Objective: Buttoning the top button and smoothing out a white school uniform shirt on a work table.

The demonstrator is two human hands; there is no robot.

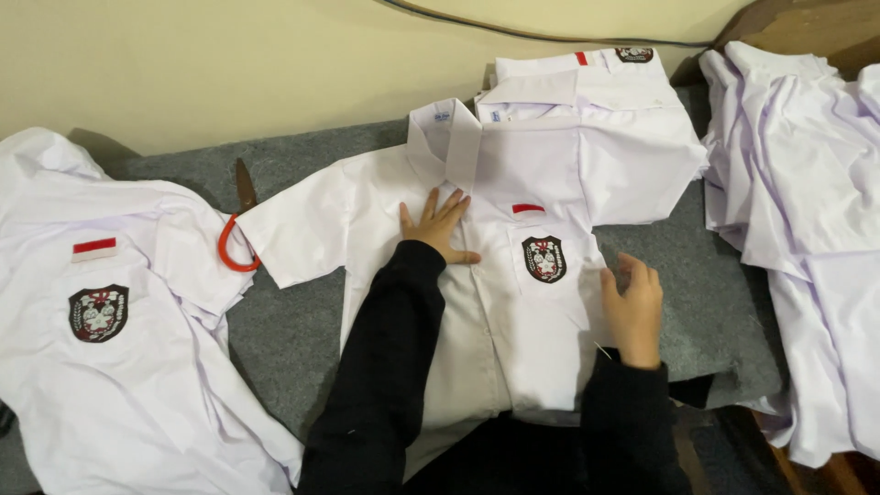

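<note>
White cotton-like shirt (495, 302), one, flat on grey felt mat (284, 339), front up; dark badge (544, 258) and red strip (528, 208) on chest pocket. Further shirts: one at left (101, 348), folded stack behind (596, 119), crumpled pile at right (807, 211), count there unclear. Scissors (240, 229), orange handle, one pair. Left hand (438, 226): fingers spread, palm pressed on placket. Right hand (632, 310): fingers curled, apparently pinching shirt's side edge.
</note>
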